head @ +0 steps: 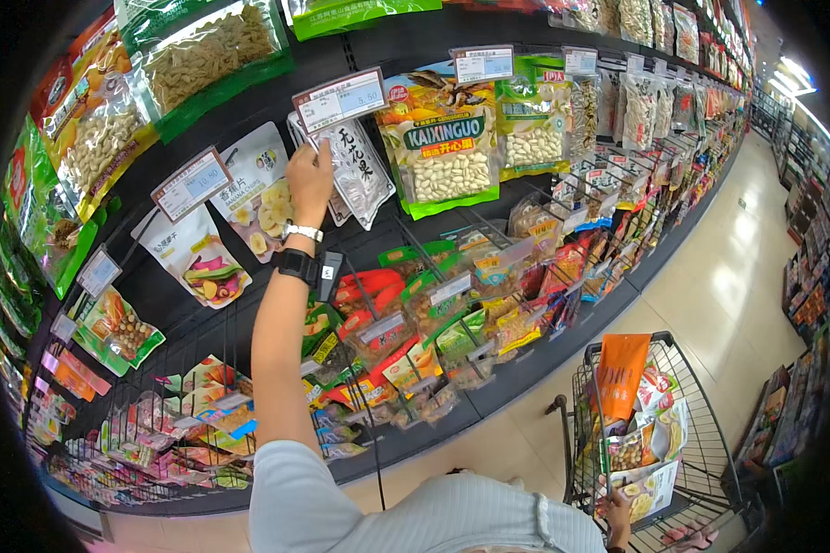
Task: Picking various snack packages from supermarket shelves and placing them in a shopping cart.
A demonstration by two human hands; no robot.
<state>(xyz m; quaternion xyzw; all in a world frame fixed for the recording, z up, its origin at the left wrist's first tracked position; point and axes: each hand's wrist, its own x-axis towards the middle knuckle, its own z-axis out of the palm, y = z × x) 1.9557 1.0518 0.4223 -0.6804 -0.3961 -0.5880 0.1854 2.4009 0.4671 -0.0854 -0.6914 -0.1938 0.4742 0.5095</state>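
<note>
My left hand (311,176), with a watch and a black strapped device at the wrist, is raised to the shelf display. Its fingers touch the upper left corner of a silvery white snack pouch (361,173) that hangs with others behind a price tag (340,100); whether they grip it I cannot tell. A banana chips pouch (257,190) hangs just left of the hand, and a green and yellow pistachio bag (449,148) hangs to the right. Low at the right, my right hand (617,515) is at the shopping cart (723,442), beside a white pouch (653,491); its fingers are partly hidden.
Packed snack bags (429,304) hang on hooks and fill wire racks below. An orange pouch (621,377) and several other packs are in the cart. The shelf base (477,397) curves along the tiled aisle (730,276), with more shelving (809,297) across it.
</note>
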